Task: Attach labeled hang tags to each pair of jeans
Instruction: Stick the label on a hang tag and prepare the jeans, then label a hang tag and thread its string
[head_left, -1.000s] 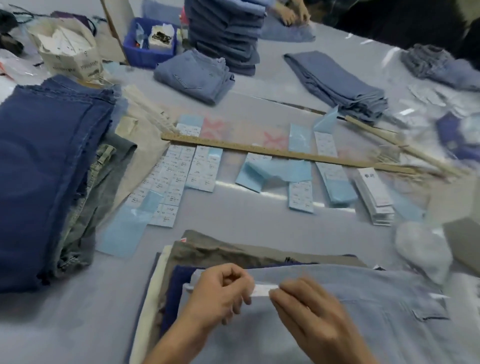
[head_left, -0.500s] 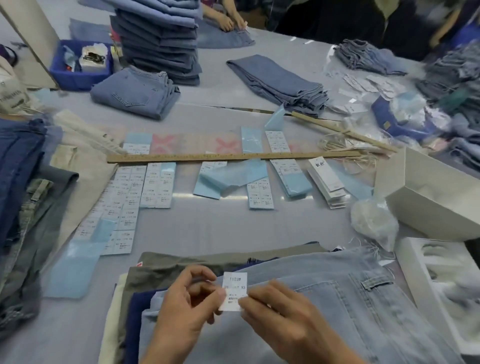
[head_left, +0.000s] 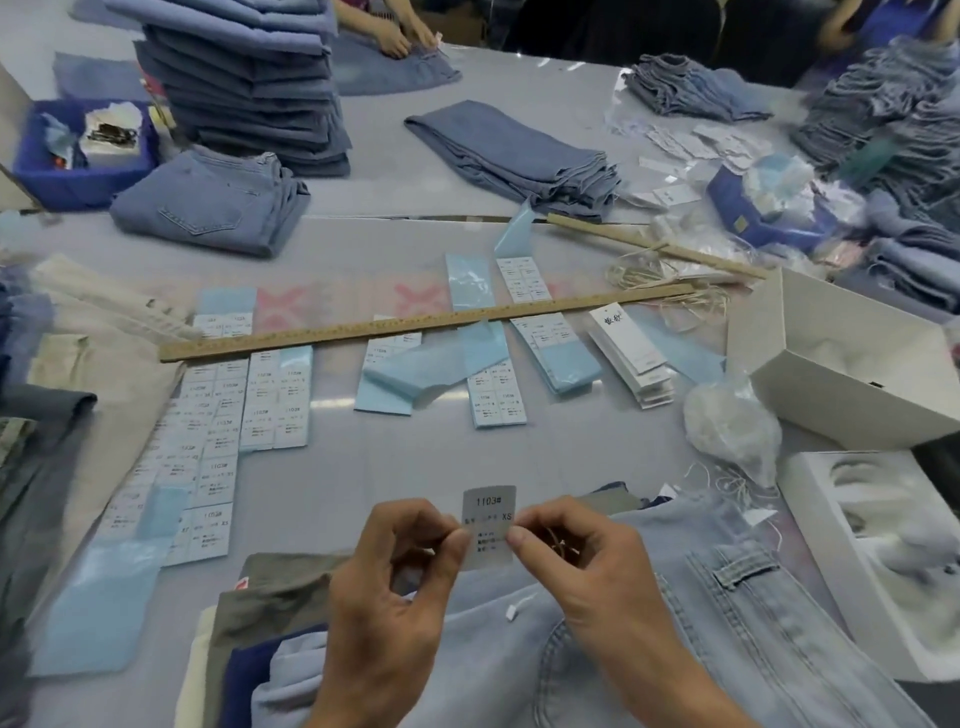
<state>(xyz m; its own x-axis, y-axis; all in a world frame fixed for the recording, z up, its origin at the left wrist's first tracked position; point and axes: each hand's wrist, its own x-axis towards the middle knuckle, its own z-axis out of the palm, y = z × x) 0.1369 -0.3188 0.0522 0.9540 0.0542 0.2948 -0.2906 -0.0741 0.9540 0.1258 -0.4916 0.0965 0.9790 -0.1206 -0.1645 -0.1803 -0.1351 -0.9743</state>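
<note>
Now both hands lifted label upright, print readable | left hand and right hand pinch label edges | above light jeans | no hang tag yet; tag stack beyond, near ruler

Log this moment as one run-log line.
step: label in hand | left hand: pinches label | right hand: pinches label | label: reads 1103# XS, above light jeans | hang tags: untouched

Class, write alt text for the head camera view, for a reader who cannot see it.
Two hands, left hand and right hand, pinch a small white label printed 1103# XS above light blue jeans. Beyond lie label sheets, a wooden ruler and stacked jeans.
</note>
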